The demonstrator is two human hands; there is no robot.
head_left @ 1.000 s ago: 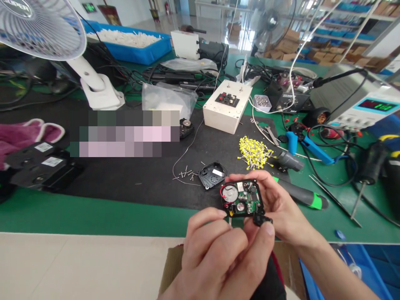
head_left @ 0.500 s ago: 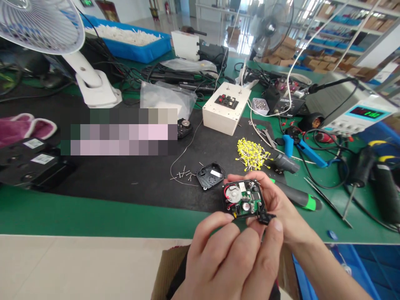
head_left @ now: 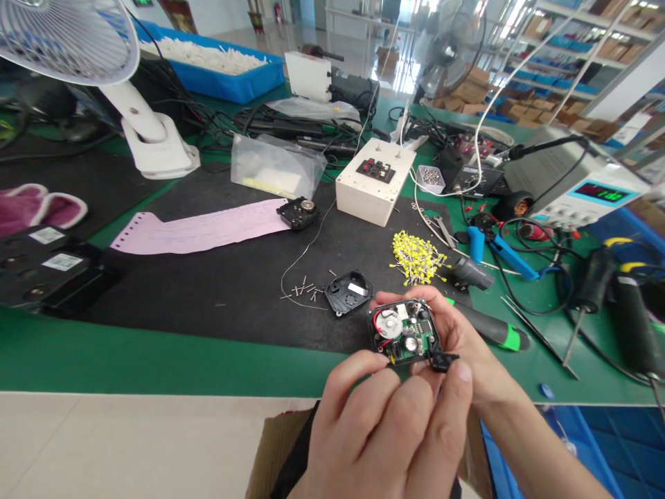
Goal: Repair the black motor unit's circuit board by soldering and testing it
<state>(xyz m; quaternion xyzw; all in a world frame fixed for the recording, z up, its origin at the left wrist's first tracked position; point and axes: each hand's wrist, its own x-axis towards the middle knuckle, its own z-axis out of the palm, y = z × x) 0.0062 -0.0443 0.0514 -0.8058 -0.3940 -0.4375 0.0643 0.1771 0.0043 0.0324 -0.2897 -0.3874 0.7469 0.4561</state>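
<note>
In front of me is an open black plastic housing (head_left: 370, 339) with a green circuit board (head_left: 415, 333), a round silver motor-like part (head_left: 389, 323) and red wires inside. My right hand (head_left: 454, 333) grips it from the right, fingers behind it. My left hand (head_left: 387, 423), back towards me, has its fingers curled against the lower edge. Its thumb presses by a small black piece (head_left: 442, 360) at the lower right corner. The left fingertips are partly hidden. Beyond lies a separate black cover (head_left: 349, 294) with a white label, beside several loose screws (head_left: 304, 288).
Yellow-capped small parts (head_left: 418, 258) lie in a heap behind my hands. A green-and-black screwdriver handle (head_left: 491, 326) and tweezers (head_left: 537, 339) lie to the right. Further back stand a cream switch box (head_left: 371, 197), a power supply (head_left: 576, 173) and a white fan (head_left: 158, 149). Pink paper (head_left: 208, 229) lies left.
The view has shifted slightly. Both hands keep nearly the same hold on the housing, with hardly any visible movement. The pink paper, pixelated before, now shows clearly.
</note>
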